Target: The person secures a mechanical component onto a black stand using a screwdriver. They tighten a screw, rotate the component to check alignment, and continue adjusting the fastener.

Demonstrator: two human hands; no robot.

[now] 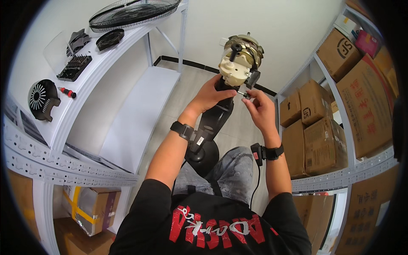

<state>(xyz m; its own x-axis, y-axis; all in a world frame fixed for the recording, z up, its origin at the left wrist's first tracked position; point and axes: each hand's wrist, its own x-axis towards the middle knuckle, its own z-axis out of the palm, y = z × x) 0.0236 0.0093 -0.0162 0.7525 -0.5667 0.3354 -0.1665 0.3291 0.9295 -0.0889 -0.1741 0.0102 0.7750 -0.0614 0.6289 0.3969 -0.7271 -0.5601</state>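
In front of me stands a fan with its motor [245,47] bare and a cream gear housing [233,73] below it. A black neck and post [217,119] run down to a round black base [203,158] by my legs. My left hand [208,97] is wrapped round the neck just under the housing, thumb across its front. At the neck's right side, my right hand [261,111] pinches a small metal screw [242,94] between thumb and fingertips; its shiny shank points toward the neck. How deep it sits is hidden.
On the left white shelf [91,87] lie a fan grille [134,16], a black bit set [75,68], a red-black screwdriver [67,92] and a dark vented cover [42,100]. Cardboard boxes [325,144] fill the right rack. A cable [254,191] hangs from my right wrist.
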